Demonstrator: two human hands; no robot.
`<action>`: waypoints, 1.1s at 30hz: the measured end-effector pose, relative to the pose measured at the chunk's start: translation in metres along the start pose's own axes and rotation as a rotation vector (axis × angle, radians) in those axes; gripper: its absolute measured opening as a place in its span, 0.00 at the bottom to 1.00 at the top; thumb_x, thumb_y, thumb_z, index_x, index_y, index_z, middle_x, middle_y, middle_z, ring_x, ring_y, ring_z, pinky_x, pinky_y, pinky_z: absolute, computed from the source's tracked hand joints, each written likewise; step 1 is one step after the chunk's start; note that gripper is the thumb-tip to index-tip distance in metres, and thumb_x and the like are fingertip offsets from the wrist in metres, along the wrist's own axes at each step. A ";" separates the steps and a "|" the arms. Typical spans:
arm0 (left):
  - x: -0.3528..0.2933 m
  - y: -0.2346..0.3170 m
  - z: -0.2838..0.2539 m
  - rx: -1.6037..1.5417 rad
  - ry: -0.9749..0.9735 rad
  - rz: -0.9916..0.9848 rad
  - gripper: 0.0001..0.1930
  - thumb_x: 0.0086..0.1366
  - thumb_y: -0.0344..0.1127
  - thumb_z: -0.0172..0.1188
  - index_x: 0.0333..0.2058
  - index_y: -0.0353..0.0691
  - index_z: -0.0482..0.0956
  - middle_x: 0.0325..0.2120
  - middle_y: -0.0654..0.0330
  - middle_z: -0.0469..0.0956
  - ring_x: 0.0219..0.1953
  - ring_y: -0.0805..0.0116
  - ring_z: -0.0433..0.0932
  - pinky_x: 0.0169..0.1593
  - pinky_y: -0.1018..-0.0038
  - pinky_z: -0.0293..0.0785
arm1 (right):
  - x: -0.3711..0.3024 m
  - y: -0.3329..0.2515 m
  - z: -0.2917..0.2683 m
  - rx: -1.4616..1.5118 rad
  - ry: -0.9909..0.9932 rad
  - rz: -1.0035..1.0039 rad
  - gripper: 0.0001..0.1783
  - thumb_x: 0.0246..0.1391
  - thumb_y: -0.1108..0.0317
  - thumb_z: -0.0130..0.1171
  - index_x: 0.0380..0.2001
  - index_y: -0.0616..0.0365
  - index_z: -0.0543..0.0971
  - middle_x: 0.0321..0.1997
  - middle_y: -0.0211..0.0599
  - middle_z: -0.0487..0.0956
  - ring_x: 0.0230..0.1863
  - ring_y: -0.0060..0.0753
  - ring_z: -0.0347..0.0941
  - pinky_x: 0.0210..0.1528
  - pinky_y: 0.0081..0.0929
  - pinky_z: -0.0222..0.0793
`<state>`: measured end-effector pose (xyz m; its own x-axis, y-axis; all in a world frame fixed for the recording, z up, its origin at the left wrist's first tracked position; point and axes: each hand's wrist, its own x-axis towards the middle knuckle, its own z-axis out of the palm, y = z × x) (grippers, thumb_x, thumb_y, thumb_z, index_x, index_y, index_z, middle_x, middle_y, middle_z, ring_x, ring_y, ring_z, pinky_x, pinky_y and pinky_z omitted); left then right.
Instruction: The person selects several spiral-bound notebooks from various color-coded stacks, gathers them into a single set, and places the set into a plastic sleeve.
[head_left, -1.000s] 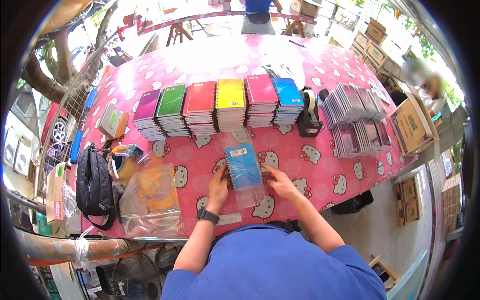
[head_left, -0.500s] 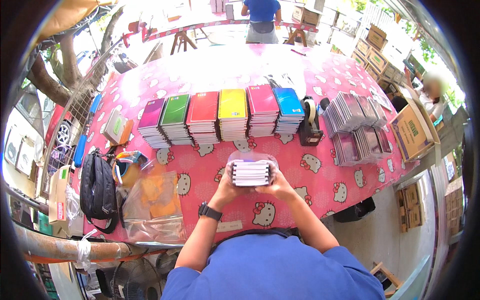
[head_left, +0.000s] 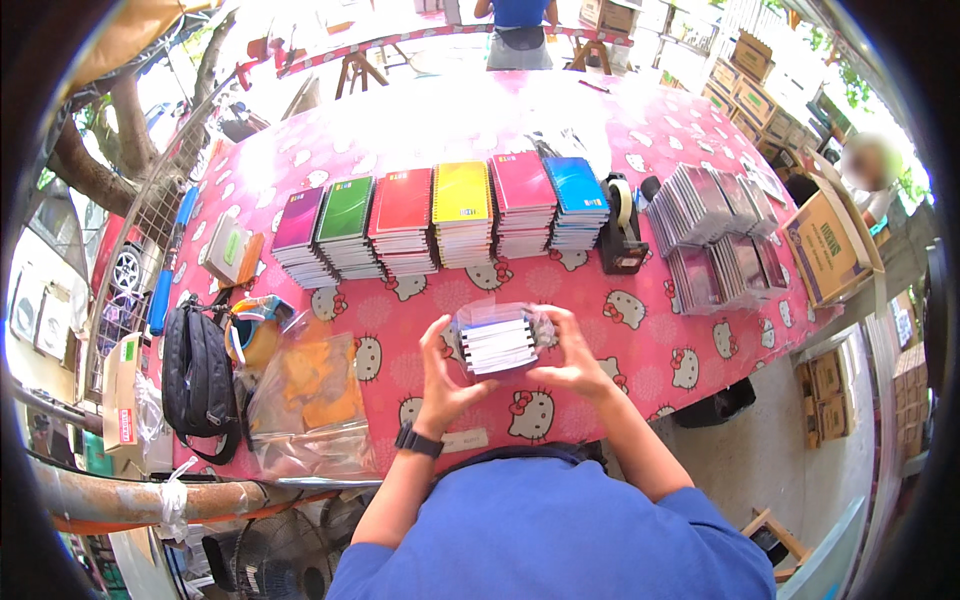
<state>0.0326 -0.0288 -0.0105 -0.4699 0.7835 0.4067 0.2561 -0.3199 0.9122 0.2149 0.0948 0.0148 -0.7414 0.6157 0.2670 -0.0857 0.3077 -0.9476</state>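
Between my hands is a bagged stack of notebooks (head_left: 498, 347), its white page edges and dark bindings toward me, wrapped in clear plastic and slightly tilted. My left hand (head_left: 447, 385) cups its left side, fingertips by the plastic and thumb at the lower edge. On the other side, my right hand (head_left: 574, 360) grips the plastic with curled fingers, thumb below. Whether the stack touches the table is hard to tell. Beyond stand piles of spiral notebooks: purple (head_left: 300, 218), green (head_left: 345, 208), red (head_left: 403, 200), yellow (head_left: 461, 193), pink (head_left: 522, 185) and blue (head_left: 576, 185).
A tape dispenser (head_left: 622, 235) stands beside the blue pile, with bagged notebook packs (head_left: 700, 215) to its right. Left are a black bag (head_left: 195, 375), clear plastic bags (head_left: 310, 400) and a blue-handled tool (head_left: 172, 265). Another person (head_left: 520, 30) stands beyond the pink patterned tablecloth (head_left: 410, 290).
The bagged notebook stack has tilted slightly between my hands. My fingers have spread wider around it, and the left hand has moved a little outward. The whole view has shifted slightly.
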 end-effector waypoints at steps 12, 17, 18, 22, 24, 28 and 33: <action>-0.012 0.021 -0.027 0.517 -0.276 0.218 0.37 0.39 0.37 0.67 0.53 0.45 0.68 0.56 0.57 0.64 0.63 0.49 0.51 0.63 0.54 0.51 | 0.012 -0.019 -0.018 -0.474 -0.336 -0.252 0.35 0.26 0.75 0.58 0.46 0.39 0.77 0.62 0.26 0.65 0.65 0.44 0.48 0.64 0.47 0.44; 0.006 0.028 -0.041 0.572 -0.544 0.205 0.39 0.36 0.37 0.68 0.54 0.54 0.68 0.59 0.60 0.60 0.65 0.49 0.47 0.64 0.50 0.43 | 0.021 -0.021 -0.016 -0.446 -0.484 -0.201 0.38 0.24 0.72 0.61 0.48 0.31 0.76 0.67 0.25 0.58 0.68 0.48 0.42 0.66 0.53 0.38; 0.010 0.031 -0.038 0.570 -0.542 0.201 0.39 0.36 0.37 0.68 0.54 0.54 0.68 0.59 0.60 0.60 0.65 0.49 0.47 0.64 0.50 0.43 | 0.022 -0.021 -0.017 -0.440 -0.510 -0.186 0.38 0.23 0.71 0.61 0.48 0.31 0.76 0.67 0.25 0.57 0.68 0.50 0.41 0.66 0.54 0.37; 0.017 0.041 -0.024 0.623 -0.659 0.197 0.39 0.36 0.37 0.68 0.53 0.51 0.69 0.59 0.60 0.59 0.66 0.47 0.41 0.65 0.49 0.39 | 0.023 -0.018 -0.021 -0.496 -0.569 -0.186 0.40 0.23 0.68 0.62 0.49 0.28 0.75 0.69 0.25 0.53 0.69 0.53 0.38 0.66 0.57 0.36; 0.013 0.039 -0.025 0.606 -0.650 0.196 0.39 0.36 0.38 0.68 0.53 0.50 0.69 0.60 0.60 0.59 0.66 0.48 0.40 0.65 0.48 0.37 | 0.027 -0.028 -0.021 -0.549 -0.611 -0.180 0.40 0.22 0.68 0.63 0.50 0.27 0.75 0.69 0.25 0.51 0.69 0.54 0.37 0.66 0.57 0.36; 0.004 0.039 -0.042 0.481 -0.453 0.159 0.40 0.38 0.40 0.67 0.56 0.53 0.66 0.60 0.63 0.59 0.66 0.50 0.43 0.65 0.47 0.34 | 0.031 -0.031 -0.024 -0.675 -0.694 -0.191 0.41 0.23 0.67 0.64 0.50 0.25 0.73 0.71 0.28 0.47 0.69 0.57 0.34 0.65 0.59 0.36; 0.012 0.053 -0.035 0.771 -0.730 0.148 0.44 0.36 0.41 0.68 0.58 0.58 0.63 0.61 0.67 0.57 0.66 0.50 0.42 0.65 0.46 0.34 | 0.033 -0.039 -0.020 -0.661 -0.755 -0.165 0.38 0.25 0.64 0.65 0.50 0.29 0.75 0.71 0.30 0.46 0.69 0.58 0.35 0.64 0.60 0.36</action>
<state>0.0107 -0.0548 0.0446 0.1632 0.9753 0.1489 0.8534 -0.2153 0.4748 0.2069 0.1178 0.0638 -0.9997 -0.0191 -0.0117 -0.0092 0.8277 -0.5611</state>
